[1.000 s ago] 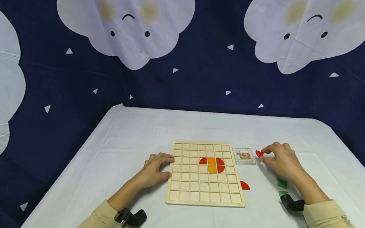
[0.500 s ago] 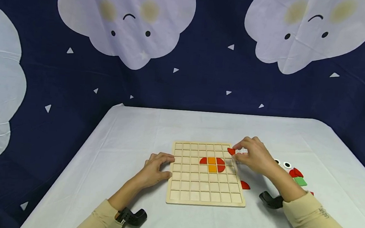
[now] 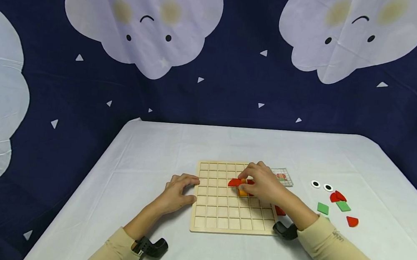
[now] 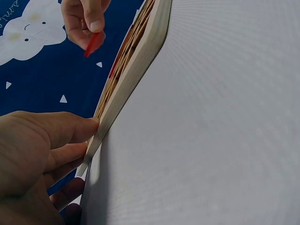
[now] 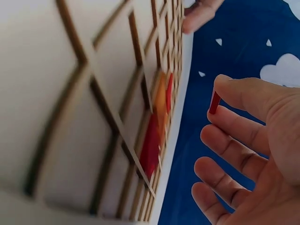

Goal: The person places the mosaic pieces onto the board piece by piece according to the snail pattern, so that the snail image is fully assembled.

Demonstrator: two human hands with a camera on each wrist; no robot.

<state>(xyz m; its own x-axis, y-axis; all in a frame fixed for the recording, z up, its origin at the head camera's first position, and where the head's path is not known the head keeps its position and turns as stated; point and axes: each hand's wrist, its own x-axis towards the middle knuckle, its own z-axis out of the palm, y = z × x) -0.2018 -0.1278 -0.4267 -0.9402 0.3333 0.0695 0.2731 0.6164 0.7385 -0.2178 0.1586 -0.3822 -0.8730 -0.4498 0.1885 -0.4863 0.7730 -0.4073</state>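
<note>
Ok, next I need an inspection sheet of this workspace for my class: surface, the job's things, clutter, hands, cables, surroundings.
Surface: white cloth-covered table, lightly creased.
Job's things: wooden grid board holding orange tiles and red tiles; pattern card at its right; farther right, two eye discs, loose green tiles and loose red tiles.
Clutter: nothing seen.
Left hand: touches the board's left edge.
Right hand: pinches a red tile above the board.
Cables: nothing seen.
Surroundings: navy backdrop printed with white clouds and triangles.
</note>
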